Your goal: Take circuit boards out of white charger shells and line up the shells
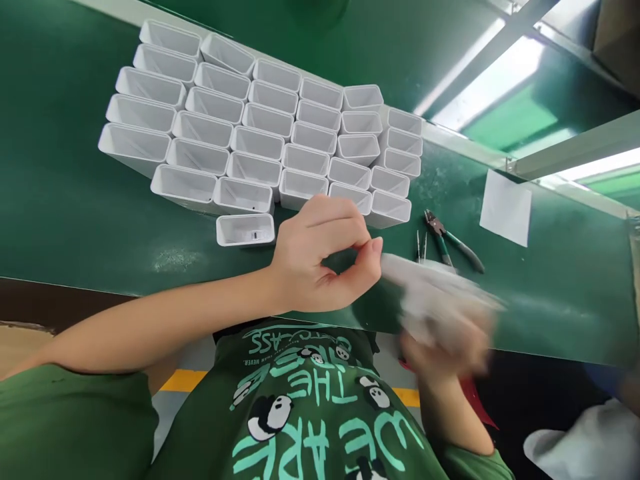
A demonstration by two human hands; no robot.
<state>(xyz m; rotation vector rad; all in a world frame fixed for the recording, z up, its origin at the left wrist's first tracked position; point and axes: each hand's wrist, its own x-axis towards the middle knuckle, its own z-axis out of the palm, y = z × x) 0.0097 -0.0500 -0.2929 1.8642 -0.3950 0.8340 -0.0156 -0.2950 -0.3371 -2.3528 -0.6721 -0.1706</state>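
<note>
My left hand [327, 257] is closed in a pinch, thumb against forefinger, in front of the white bins. Its fingertips meet the narrow end of a crumpled white cloth [433, 283]; whether something small sits in the pinch is hidden. My right hand [453, 347], smeared by motion, is wrapped round the cloth to the right. Just left of my left hand stands a single white bin [246, 239] with a small dark-marked piece [256, 235] inside. Behind both hands, rows of narrow, open-topped white bins [257, 145] stand close together on the green table [560, 293].
Green-handled pliers [453, 243] lie right of the bins, beside metal tweezers [421, 245] partly covered by the cloth. A white paper sheet [506, 208] lies farther right. A metal frame [565, 153] borders the table's far right. A whitish bundle [575, 440] shows at lower right.
</note>
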